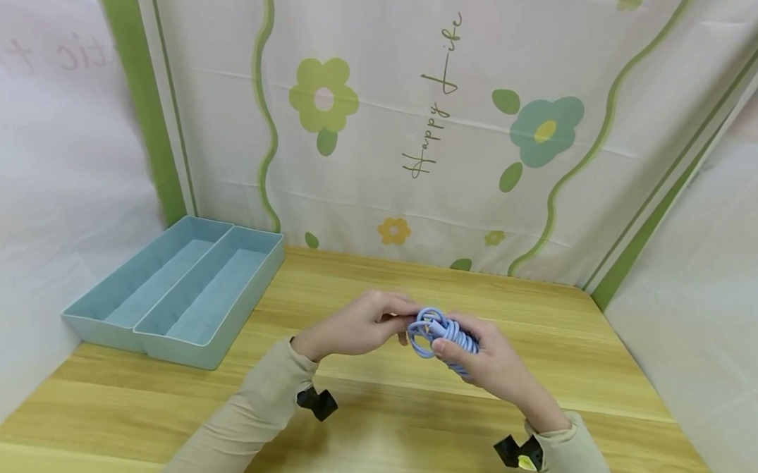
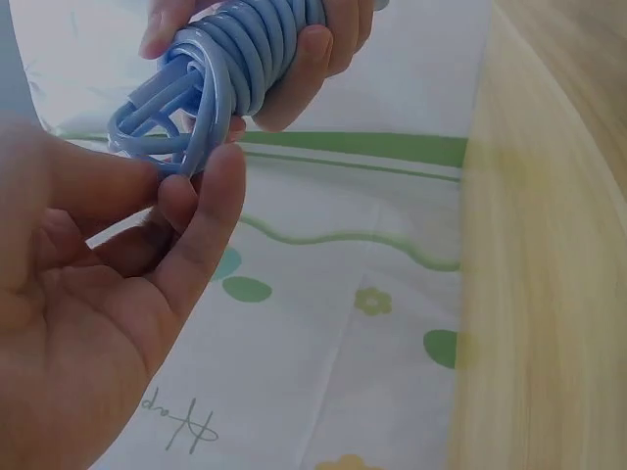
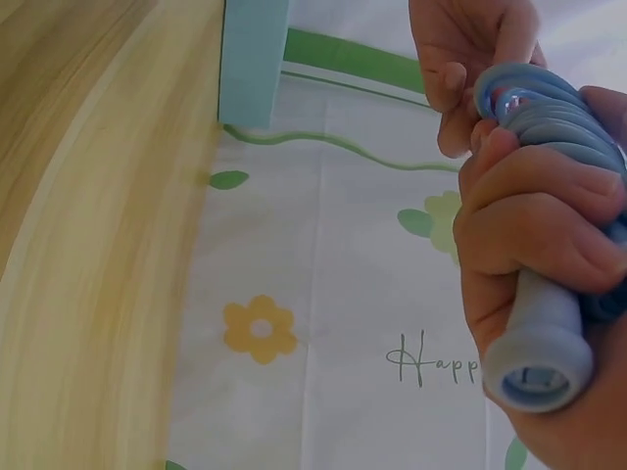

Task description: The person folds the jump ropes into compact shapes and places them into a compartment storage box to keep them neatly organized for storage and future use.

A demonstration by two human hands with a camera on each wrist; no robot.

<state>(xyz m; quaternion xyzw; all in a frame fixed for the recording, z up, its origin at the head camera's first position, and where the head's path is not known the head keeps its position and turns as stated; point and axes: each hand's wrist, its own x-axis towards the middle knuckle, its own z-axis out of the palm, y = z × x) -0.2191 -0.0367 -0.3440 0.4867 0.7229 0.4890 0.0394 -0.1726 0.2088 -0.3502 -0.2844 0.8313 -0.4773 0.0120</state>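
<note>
A blue jump rope (image 1: 457,333), wound into a tight bundle, is held above the table in front of me. My right hand (image 1: 495,361) grips the coils, its thumb lying along the near side. In the right wrist view a pale blue handle (image 3: 537,338) with a flared, hollow end sticks out below the curled fingers. Loose loops (image 2: 162,137) stand out from the bundle's other end. There my left hand (image 1: 361,326) pinches a loop between thumb and fingertips, as the left wrist view shows. The right palm hides part of the coils.
Two long light-blue trays (image 1: 206,335) stand side by side at the left of the wooden table (image 1: 370,434). A white curtain (image 1: 369,172) with printed flowers hangs behind the table's far edge, and plain white sheets (image 1: 722,230) close off the sides.
</note>
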